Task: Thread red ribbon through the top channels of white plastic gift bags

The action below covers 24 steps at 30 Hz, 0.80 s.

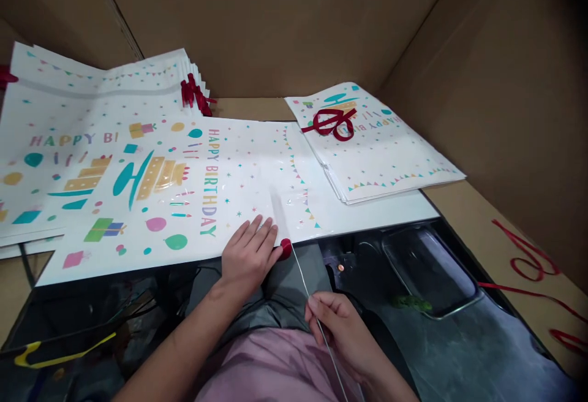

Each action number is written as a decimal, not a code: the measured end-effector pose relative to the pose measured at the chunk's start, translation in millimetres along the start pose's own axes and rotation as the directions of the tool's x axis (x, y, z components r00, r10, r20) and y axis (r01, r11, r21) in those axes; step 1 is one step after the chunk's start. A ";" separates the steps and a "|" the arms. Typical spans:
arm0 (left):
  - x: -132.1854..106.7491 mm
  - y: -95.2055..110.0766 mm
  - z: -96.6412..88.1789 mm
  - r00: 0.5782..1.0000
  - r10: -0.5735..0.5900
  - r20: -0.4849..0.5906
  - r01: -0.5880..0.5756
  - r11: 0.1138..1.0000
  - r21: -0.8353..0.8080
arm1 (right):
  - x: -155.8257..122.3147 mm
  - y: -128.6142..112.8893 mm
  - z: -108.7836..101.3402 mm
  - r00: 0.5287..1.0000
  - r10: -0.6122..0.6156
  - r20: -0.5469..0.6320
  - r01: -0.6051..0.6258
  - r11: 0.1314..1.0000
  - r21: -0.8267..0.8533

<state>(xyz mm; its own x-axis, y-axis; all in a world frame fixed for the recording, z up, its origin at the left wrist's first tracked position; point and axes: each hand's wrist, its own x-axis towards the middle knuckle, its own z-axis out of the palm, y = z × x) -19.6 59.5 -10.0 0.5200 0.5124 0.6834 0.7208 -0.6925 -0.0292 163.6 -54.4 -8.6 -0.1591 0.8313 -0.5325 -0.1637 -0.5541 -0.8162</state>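
Note:
A flat white "Happy Birthday" paper bag (193, 187) lies across the work surface in front of me. My left hand (248, 255) presses flat on its near edge, fingers together, beside a small red ribbon end (285, 249) poking out at the edge. My right hand (340, 325) sits lower, over my lap, pinching a thin metal wire tool (303, 279) that runs up to the red ribbon end.
A stack of the same bags with red ribbon handles (195, 94) lies at the left. A smaller stack (386, 157) with a red ribbon on top sits at the right. Loose red ribbons (528, 261) lie far right. Cardboard walls (275, 22) enclose the back.

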 end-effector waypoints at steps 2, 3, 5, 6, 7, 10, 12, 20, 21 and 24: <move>-1.0 0.1 0.1 1.000 0.014 -0.003 -0.014 1.000 0.002 | 16.1 -9.2 9.8 0.993 -0.040 -0.109 0.044 0.998 0.043; -1.6 0.2 -0.1 1.000 0.016 -0.002 -0.016 1.000 0.003 | 24.0 -15.1 14.9 0.986 -0.052 -0.160 0.065 0.995 0.074; -2.4 0.0 -1.0 1.000 0.016 0.005 -0.016 1.000 0.002 | 30.9 -23.8 20.7 0.983 -0.045 -0.179 0.068 0.990 0.122; -2.4 -0.4 -1.6 1.000 0.009 0.014 -0.010 1.000 0.002 | 28.3 -25.2 20.7 0.989 -0.029 -0.142 0.046 0.991 0.123; -2.1 -0.8 -2.2 1.000 0.000 0.024 0.000 1.000 0.002 | 22.2 -24.3 19.3 0.996 -0.007 -0.086 0.016 0.994 0.108; -0.6 -1.6 -4.6 0.999 -0.018 0.039 0.018 1.000 -0.004 | 1.1 -15.1 14.4 0.997 0.066 0.046 -0.069 0.996 0.063; -0.5 -1.1 -6.4 0.999 -0.003 0.035 0.004 1.000 -0.018 | 1.9 -12.2 16.8 0.998 0.060 0.012 -0.061 0.995 0.084; -4.8 -6.9 -16.8 0.996 0.027 0.087 -0.021 0.997 -0.076 | 9.8 -24.2 12.9 0.966 -0.243 -0.090 0.201 0.921 -0.333; -4.4 -8.3 -17.1 0.995 0.022 0.096 -0.015 0.997 -0.082 | -3.3 -23.3 8.1 0.954 -0.300 0.013 0.276 0.861 -0.428; -3.8 -9.3 -16.7 0.994 0.016 0.104 -0.006 0.995 -0.099 | -34.1 -23.8 0.8 0.823 -0.439 0.361 0.563 0.544 -0.622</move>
<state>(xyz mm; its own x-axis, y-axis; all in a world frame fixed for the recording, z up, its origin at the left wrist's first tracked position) -35.9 55.5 -0.2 0.5763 0.5510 0.6035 0.6687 -0.7425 0.0393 172.1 -69.6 29.2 -0.4107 0.9117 0.0013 0.4271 0.1937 -0.8832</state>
